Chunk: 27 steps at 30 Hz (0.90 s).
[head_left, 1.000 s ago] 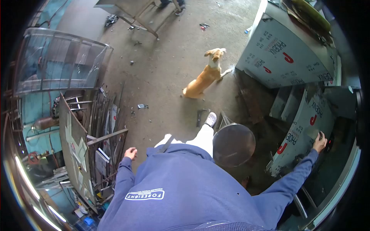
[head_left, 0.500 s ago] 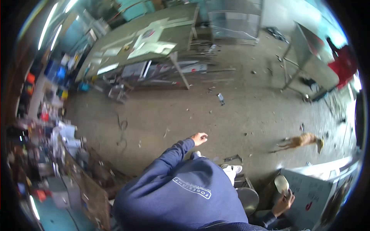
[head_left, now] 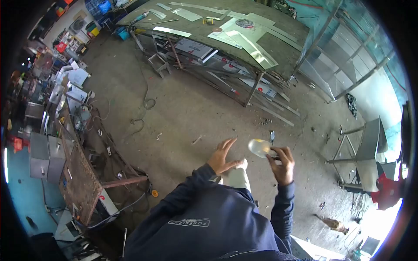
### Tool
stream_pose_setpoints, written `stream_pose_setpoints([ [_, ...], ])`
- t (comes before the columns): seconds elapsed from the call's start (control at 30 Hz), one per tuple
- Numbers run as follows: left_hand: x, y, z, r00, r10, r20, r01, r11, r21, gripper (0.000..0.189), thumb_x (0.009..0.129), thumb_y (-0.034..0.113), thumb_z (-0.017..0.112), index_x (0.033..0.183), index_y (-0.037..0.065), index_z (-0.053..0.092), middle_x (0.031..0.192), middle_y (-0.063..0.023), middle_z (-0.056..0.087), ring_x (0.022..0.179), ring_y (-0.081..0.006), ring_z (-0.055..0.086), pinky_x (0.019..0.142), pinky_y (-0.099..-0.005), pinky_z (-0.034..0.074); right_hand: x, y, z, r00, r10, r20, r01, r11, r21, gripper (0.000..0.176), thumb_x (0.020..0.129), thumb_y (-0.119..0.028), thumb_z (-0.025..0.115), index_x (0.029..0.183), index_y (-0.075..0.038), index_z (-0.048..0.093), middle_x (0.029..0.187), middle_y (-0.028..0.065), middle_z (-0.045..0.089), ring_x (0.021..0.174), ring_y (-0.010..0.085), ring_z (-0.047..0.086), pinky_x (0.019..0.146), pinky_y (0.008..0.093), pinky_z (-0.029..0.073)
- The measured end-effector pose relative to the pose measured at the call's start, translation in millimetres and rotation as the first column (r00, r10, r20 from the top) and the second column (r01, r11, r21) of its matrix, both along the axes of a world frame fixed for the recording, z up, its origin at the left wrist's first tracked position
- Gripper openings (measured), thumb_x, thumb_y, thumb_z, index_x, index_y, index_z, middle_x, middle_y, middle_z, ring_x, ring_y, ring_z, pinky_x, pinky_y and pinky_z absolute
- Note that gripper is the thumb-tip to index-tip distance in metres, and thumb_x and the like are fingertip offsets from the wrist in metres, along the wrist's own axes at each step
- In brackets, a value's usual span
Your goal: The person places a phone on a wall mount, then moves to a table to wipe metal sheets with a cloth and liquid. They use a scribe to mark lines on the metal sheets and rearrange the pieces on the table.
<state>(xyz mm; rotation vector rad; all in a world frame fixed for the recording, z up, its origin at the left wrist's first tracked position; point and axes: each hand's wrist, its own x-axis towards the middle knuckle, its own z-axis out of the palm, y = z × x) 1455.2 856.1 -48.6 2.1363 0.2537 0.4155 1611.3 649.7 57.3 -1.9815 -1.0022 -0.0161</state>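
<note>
My right hand is raised in front of my body, its fingers closed on a pale, see-through rounded object with a bit of yellow at its top. What the object is, I cannot make out. To the left of it, my left hand hangs above the floor with fingers spread and nothing in them. The two hands are apart, and the object does not touch the left one.
A large work table with metal sheets stands ahead. A rusty bench is at the left. A metal stand and a person in red are at the right, near a dog.
My right hand has come up from the lower right with the pale object to in front of me. My left hand's fingers have spread. The view has turned right.
</note>
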Motion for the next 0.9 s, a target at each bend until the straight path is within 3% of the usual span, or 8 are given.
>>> stream_pose_setpoints([
  [0.07,27,19,23,0.997,0.002,0.082,-0.017,0.984,0.18,0.094,0.081,0.046,0.074,0.152,0.009,0.024,0.147,-0.016,0.039,0.132,-0.0359,0.041,0.109,-0.0466,0.035,12,53,-6,0.99,0.135,-0.041,-0.134,0.991,0.027,0.032,0.075,0.001,0.077,0.106,-0.002,0.068,0.097,0.0117,0.062,0.076,0.0219,0.067,0.064,0.0309,0.057],
  [0.2,81,71,23,0.998,-0.026,0.05,0.013,0.968,0.251,0.088,0.075,0.031,0.078,0.147,0.008,0.034,0.14,-0.0169,0.046,0.127,-0.0373,0.046,0.104,-0.0472,0.04,46,139,-19,0.941,0.323,-0.097,-0.318,0.946,0.069,0.031,0.078,-0.007,0.077,0.107,-0.002,0.067,0.096,0.0131,0.062,0.076,0.0259,0.067,0.066,0.0352,0.055],
  [0.33,129,137,8,0.992,0.003,0.129,-0.031,0.977,0.211,0.063,0.076,0.014,0.078,0.131,0.003,0.049,0.133,-0.0163,0.052,0.119,-0.0369,0.054,0.098,-0.0433,0.047,111,208,-33,0.895,0.416,-0.161,-0.404,0.909,0.106,0.035,0.077,-0.01,0.079,0.11,-0.002,0.067,0.099,0.014,0.062,0.077,0.0288,0.067,0.067,0.0346,0.055],
  [0.4,147,167,-11,0.992,0.059,0.116,-0.071,0.992,0.1,0.062,0.078,0.017,0.078,0.131,0.003,0.049,0.131,-0.0179,0.053,0.119,-0.0348,0.055,0.098,-0.0414,0.046,153,240,-35,0.838,0.515,-0.177,-0.507,0.857,0.093,0.04,0.077,-0.012,0.079,0.114,-0.003,0.066,0.105,0.0146,0.064,0.081,0.027,0.068,0.068,0.034,0.056],
  [0.57,181,229,8,0.938,0.347,-0.001,-0.34,0.917,-0.211,0.06,0.08,0.024,0.08,0.127,0.001,0.05,0.12,-0.0171,0.057,0.108,-0.0275,0.06,0.091,-0.0366,0.049,282,315,-59,0.899,0.382,-0.214,-0.368,0.924,0.104,0.055,0.077,-0.016,0.08,0.127,-0.006,0.06,0.114,0.016,0.065,0.092,0.0239,0.067,0.073,0.0346,0.057],
  [0.7,204,289,-2,0.873,0.482,0.077,-0.473,0.874,-0.114,0.063,0.082,0.023,0.078,0.131,0.0,0.046,0.12,-0.0139,0.059,0.107,-0.0237,0.059,0.093,-0.0359,0.048,386,375,-90,0.957,0.286,-0.042,-0.285,0.958,0.024,0.056,0.079,-0.024,0.08,0.127,-0.004,0.059,0.116,0.0174,0.064,0.102,0.028,0.064,0.082,0.0379,0.055],
  [0.77,222,319,-5,0.849,0.522,0.081,-0.507,0.848,-0.155,0.063,0.082,0.021,0.077,0.132,0.0,0.046,0.121,-0.0136,0.058,0.108,-0.0235,0.059,0.094,-0.0357,0.047,430,402,-88,0.977,0.179,-0.119,-0.183,0.983,-0.027,0.058,0.08,-0.027,0.079,0.127,-0.003,0.058,0.118,0.0184,0.063,0.106,0.0312,0.063,0.089,0.0407,0.052],
  [0.9,270,405,-11,0.816,0.558,0.15,-0.545,0.829,-0.121,0.063,0.082,0.016,0.076,0.134,0.001,0.044,0.124,-0.0133,0.057,0.111,-0.023,0.057,0.096,-0.0354,0.046,523,455,-111,0.991,0.067,0.117,-0.056,0.994,-0.093,0.061,0.079,-0.029,0.08,0.129,-0.004,0.056,0.123,0.0193,0.06,0.113,0.0358,0.058,0.096,0.0421,0.048],
])
